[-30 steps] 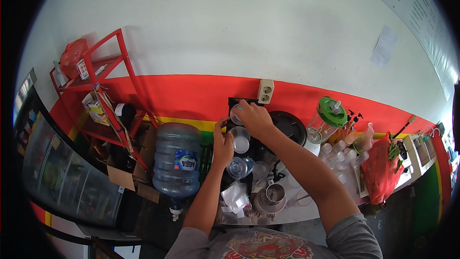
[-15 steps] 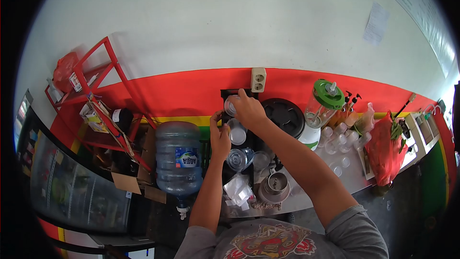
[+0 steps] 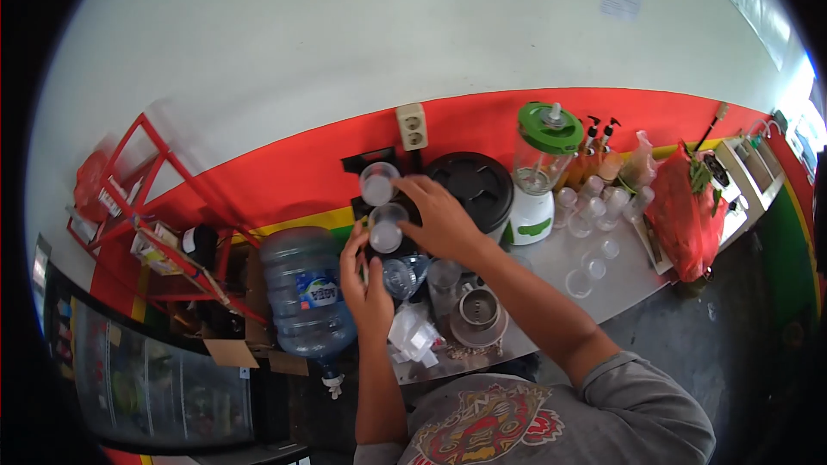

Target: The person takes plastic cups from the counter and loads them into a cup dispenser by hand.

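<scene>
Two clear plastic cups stand one behind the other near the wall, a back cup (image 3: 378, 184) and a front cup (image 3: 387, 234). My right hand (image 3: 438, 220) reaches in from the right with its fingers apart, fingertips by the back cup and thumb close to the front one. Along the front cup's left side lies my left hand (image 3: 368, 286), fingers stretched and thumb apart; whether it touches the cup I cannot tell. Just nearer to me is a clear bluish plastic container (image 3: 403, 277), with another clear cup (image 3: 444, 275) to its right.
A big water bottle (image 3: 310, 293) lies at left beside a red rack (image 3: 185, 176). Behind my right forearm are a lidded black bin (image 3: 470, 188) and a blender (image 3: 534, 164). Metal pot (image 3: 479, 308), white plastic bag (image 3: 415, 332), several cups and a red bag (image 3: 685, 215) share the table.
The view has shifted, with the scene turned slightly. My right hand has come off the back cup and its fingers have spread. My left hand has drawn back a little along the front cup.
</scene>
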Available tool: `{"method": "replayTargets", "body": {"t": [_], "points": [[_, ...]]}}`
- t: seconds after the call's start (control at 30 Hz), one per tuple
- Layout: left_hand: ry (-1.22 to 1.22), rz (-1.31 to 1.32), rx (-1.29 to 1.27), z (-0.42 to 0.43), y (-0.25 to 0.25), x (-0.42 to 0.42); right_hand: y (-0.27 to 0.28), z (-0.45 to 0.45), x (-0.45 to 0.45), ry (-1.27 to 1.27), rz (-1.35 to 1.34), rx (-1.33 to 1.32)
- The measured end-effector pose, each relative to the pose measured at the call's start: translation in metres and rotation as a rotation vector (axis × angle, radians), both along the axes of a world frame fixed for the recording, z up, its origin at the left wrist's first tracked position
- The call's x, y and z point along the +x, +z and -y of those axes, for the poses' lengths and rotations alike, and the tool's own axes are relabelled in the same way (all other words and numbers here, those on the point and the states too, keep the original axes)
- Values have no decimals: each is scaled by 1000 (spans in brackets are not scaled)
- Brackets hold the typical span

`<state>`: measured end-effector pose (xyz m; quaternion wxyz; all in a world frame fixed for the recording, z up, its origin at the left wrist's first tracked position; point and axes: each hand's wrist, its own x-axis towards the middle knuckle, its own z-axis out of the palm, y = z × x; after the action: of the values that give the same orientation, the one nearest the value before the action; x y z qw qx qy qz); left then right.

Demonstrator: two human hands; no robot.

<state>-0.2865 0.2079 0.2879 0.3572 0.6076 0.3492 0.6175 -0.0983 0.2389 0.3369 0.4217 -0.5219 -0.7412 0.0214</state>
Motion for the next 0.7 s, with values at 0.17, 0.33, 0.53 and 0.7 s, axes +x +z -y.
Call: {"method": "replayTargets", "body": {"t": [0.17,0.33,0.53,0.7], "points": [[-61,102,-53,40,7,28,-32,54,58,97,-238,-219],[-250,87,-98,66,21,82,-52,104,127,-34,-334,-426],[-562,27,-178,86,28,187,-56,169,230,-154,-516,-514],[-751,-187,-270,96,12,275,-78,218,323,-363,-642,-483]]}}
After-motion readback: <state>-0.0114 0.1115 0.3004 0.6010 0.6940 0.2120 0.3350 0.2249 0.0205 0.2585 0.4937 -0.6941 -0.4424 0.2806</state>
